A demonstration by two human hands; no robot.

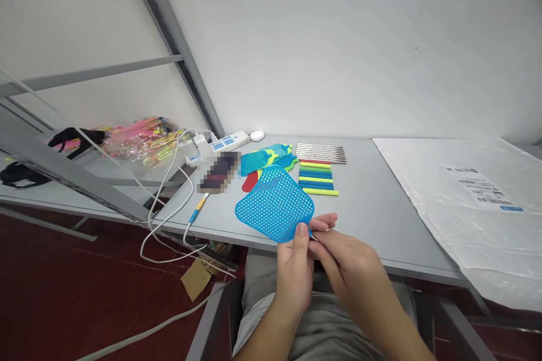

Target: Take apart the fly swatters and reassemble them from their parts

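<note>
A blue perforated fly swatter head [275, 203] is pinched by its neck in my left hand [294, 276], thumb on top. Close against it, my right hand [355, 262] has its fingers closed on a thin metal rod [314, 238], of which only a short bit shows at the swatter's neck. Whether the rod sits inside the neck I cannot tell. Beyond lie more blue and yellow-green swatter heads [258, 161] and a red one [249, 182]. To their right are a row of metal rods [320, 153] and several coloured tubes [316, 179].
A large white plastic package [449, 214] with a label covers the table's right side. At the left are a blurred-out phone-like object [220, 172], a power strip [231, 140], white cables [184, 180] and a metal frame post [178, 39]. Bagged colourful items [148, 138] lie beyond the frame.
</note>
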